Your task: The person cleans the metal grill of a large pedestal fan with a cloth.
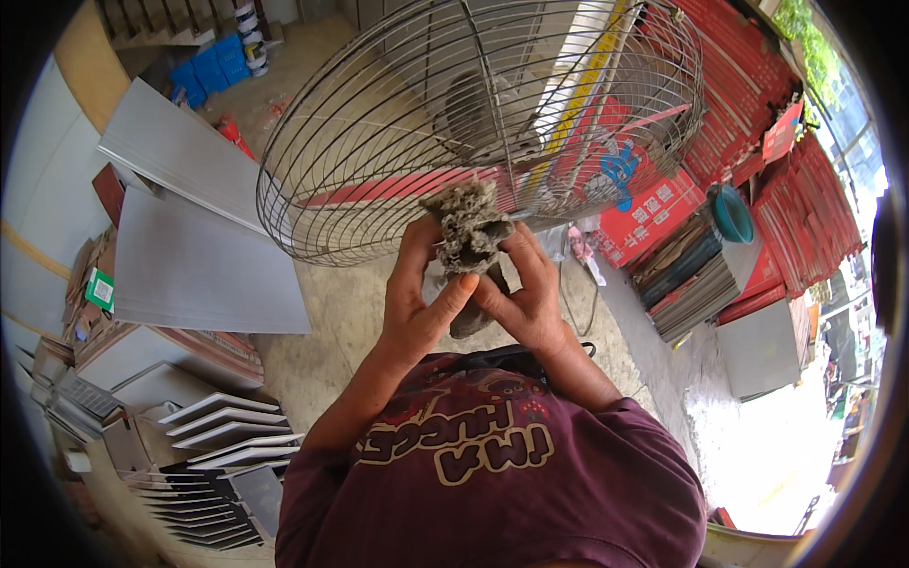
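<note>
Both my hands hold a grey, shaggy, dirty rag (471, 213) in front of my chest. My left hand (417, 295) grips its left side, the fingers curled behind it. On the other side my right hand (533, 295) is closed on it too, and the two thumbs come near each other at its lower edge. The cloth is bunched up with a dark hollow in the middle. Just beyond it stands a large fan (492, 66) with a round wire cage and red blades (402, 187). Where the far end of the rag meets the cage, I cannot tell whether they touch.
Grey panels (199, 256) lean at the left, above stacked tiles (227, 431). Piles of red cartons (805, 218) stand on the right, with a teal bowl (732, 214) on a stack beside them. Blue crates (210, 68) sit at the far left on the concrete floor (322, 331).
</note>
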`<state>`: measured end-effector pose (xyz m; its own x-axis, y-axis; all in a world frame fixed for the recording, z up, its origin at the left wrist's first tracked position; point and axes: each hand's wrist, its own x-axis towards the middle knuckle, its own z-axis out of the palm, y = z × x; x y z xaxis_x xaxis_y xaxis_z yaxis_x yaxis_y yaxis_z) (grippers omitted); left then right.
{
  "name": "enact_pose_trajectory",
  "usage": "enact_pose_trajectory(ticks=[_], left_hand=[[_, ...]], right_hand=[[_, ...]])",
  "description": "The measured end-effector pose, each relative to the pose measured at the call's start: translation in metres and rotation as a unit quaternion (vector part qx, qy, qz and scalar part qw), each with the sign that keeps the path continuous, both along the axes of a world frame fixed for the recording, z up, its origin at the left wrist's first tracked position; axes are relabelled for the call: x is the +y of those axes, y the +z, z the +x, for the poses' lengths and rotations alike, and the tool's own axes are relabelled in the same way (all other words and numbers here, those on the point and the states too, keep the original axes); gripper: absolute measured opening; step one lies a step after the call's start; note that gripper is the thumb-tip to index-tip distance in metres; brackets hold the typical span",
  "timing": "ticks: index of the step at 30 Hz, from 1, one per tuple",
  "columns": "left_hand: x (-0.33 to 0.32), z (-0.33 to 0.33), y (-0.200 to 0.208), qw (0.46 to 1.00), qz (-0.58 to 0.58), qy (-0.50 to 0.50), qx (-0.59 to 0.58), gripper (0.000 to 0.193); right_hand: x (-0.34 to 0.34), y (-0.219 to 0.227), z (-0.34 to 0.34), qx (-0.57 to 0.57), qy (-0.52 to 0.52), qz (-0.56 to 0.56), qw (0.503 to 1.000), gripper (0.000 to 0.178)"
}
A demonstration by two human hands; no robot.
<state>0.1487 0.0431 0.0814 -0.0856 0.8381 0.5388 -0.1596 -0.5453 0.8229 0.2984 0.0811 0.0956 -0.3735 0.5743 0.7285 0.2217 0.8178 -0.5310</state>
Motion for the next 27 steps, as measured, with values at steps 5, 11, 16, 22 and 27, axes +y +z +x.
enact_pose_trajectory(ticks=[5,11,16,22,27], left_hand=[[-0.004,-0.005,0.011,0.999,0.026,0.038,0.014,0.048],[0.0,-0.026,0.025,0.944,0.173,0.227,0.165,0.038],[0.005,-0.052,0.033,0.831,0.25,0.425,0.256,0.042],[0.022,-0.065,0.038,0.811,0.205,0.475,0.272,0.056],[0.023,-0.069,0.035,0.809,0.204,0.479,0.275,0.057]], right_hand=[[-0.001,0.031,-0.002,-0.025,-0.016,0.029,0.999,0.06],[0.006,0.065,0.001,-0.024,-0.074,0.128,0.989,0.065],[0.015,0.092,0.003,-0.019,-0.15,0.231,0.961,0.062],[0.021,0.117,-0.005,-0.018,-0.198,0.285,0.938,0.06],[0.02,0.116,-0.03,-0.074,-0.198,0.295,0.932,0.059]])
